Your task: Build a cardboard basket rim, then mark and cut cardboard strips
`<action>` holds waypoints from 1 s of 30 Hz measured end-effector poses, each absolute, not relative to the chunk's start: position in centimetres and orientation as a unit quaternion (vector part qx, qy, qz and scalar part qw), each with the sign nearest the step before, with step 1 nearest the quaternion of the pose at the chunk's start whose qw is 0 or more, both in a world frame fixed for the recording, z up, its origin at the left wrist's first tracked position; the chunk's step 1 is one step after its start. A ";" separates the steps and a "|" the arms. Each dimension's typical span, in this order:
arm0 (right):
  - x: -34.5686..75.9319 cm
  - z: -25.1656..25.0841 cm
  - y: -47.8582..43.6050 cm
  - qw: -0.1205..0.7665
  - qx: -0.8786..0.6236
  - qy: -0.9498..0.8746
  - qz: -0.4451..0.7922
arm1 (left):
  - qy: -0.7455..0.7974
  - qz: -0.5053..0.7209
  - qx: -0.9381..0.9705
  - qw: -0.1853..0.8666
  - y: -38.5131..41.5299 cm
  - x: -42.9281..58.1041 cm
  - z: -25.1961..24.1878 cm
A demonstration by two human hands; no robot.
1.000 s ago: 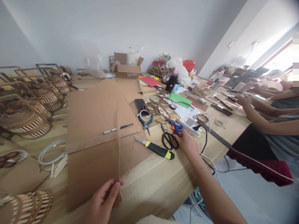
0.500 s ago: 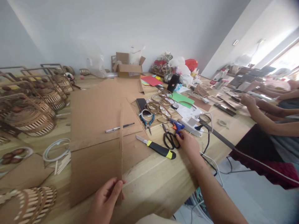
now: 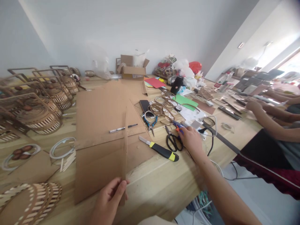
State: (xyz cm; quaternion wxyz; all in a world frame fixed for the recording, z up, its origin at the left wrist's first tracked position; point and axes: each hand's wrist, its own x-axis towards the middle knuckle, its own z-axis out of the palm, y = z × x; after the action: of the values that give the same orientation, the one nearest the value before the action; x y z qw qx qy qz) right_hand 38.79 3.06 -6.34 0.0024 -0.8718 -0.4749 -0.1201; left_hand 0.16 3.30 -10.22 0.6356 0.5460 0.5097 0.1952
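Note:
Between its thumb and fingers, my left hand pinches the lower end of a thin cardboard strip, which stands out over the brown cardboard sheets. My right hand is wrapped round the blue and orange glue gun, covering much of it. Just left of that hand lie black-handled scissors. A yellow and black utility knife rests nearer, its blade out. On the cardboard is a pen.
Blue pliers, a phone and coiled strips lie beyond the knife. Woven baskets crowd the left side. An open box stands by the wall. At the right, another person's arms reach over the table.
My right hand has closed further over the glue gun and covers more of it. The view has shifted slightly, moving the table's things rightward. My left hand still holds the strip.

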 end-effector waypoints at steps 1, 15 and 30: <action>39.0 -6.1 3.8 -0.007 -0.862 -0.492 -0.120 | 0.509 0.195 0.550 0.632 3.3 0.2 -10.2; 42.4 2.0 13.7 0.039 -0.844 -0.494 -0.203 | 0.518 0.228 0.545 0.618 2.8 1.2 -9.1; 41.5 -3.0 18.4 -0.013 -0.793 -0.606 -0.061 | 0.490 0.195 0.575 0.626 3.7 0.3 -10.3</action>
State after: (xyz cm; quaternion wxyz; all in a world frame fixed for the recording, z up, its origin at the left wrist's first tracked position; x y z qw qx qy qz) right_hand 41.45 18.36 -2.95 -0.0132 -0.7933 -0.6057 -0.0608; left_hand 0.26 3.68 -10.26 0.6259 0.5748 0.4898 0.1946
